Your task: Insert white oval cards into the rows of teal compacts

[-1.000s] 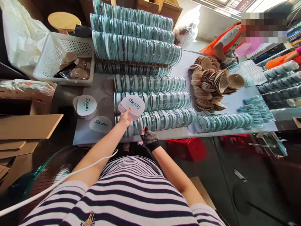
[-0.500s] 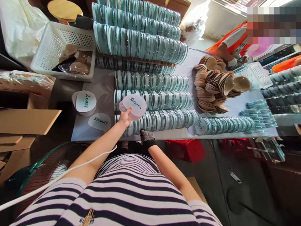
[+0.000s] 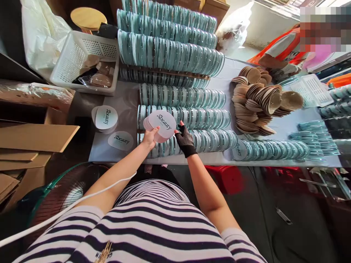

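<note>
My left hand (image 3: 150, 138) is closed on a fanned stack of white oval cards (image 3: 161, 124) printed "beauty", its thumb on top. At the stack's right edge is my right hand (image 3: 185, 139), in a black fingerless mesh glove. Its thumb and fingertips are apart; whether they touch the cards I cannot tell. Below the cards run rows of glossy teal-edged rounded pieces (image 3: 203, 139), standing on edge close together. To the left lie another pile of the cards (image 3: 106, 117) and a single card (image 3: 120, 140) on the white-covered table (image 3: 109, 156).
Beige cupped pieces (image 3: 255, 96) are heaped at the right. More teal rows (image 3: 170, 54) stand at the back. A white basket (image 3: 82, 62) is at the back left, a fan (image 3: 68, 197) below left, and a red stool (image 3: 227, 179) under the table. A co-worker's arm (image 3: 276, 60) is far right.
My right hand has risen from the table's front edge to the right side of the card stack, its fingers spreading. My left hand still holds the stack. The view has shifted slightly.
</note>
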`<control>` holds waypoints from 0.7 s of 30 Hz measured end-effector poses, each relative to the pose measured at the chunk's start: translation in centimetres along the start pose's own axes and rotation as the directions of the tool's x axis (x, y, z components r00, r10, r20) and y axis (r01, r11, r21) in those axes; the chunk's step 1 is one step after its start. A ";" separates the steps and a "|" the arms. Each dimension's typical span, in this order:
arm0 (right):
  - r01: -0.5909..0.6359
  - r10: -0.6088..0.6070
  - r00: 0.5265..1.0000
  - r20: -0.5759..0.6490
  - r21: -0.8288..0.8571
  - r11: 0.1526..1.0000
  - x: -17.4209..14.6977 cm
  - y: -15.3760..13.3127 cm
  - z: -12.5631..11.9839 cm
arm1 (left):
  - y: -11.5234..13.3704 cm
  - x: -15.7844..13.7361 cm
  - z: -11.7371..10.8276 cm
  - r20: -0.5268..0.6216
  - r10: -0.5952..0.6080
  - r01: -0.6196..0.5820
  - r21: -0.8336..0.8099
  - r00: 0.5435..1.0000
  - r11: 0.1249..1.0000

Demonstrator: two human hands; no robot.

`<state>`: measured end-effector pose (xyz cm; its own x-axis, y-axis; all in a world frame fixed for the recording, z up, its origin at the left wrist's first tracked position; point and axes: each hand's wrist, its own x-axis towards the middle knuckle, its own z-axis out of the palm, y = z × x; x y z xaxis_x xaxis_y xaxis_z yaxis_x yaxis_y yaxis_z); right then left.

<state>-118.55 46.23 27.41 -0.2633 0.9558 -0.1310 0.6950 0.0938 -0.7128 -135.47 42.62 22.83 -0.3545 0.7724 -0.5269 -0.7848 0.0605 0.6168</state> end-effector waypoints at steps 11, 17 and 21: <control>0.049 -0.038 0.997 0.063 -0.189 0.981 -1.9 -5.1 3.0 | 1.4 -2.0 -2.1 0.094 0.005 -0.007 0.025 0.996 1.000; -0.066 0.086 0.996 0.024 -0.445 0.893 -9.9 -1.6 1.1 | 4.2 0.2 -3.3 -0.129 0.028 -0.042 -0.107 0.991 0.993; 0.081 0.143 0.918 0.369 -0.529 0.844 -15.7 -0.6 2.5 | 4.4 1.3 -3.8 -0.199 0.006 -0.024 -0.085 0.980 0.996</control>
<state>-116.45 30.46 28.17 -0.3895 0.7882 -0.4764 0.9197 0.3045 -0.2479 -141.34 41.43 22.64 -0.4535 0.6314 -0.6290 -0.8168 -0.0120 0.5768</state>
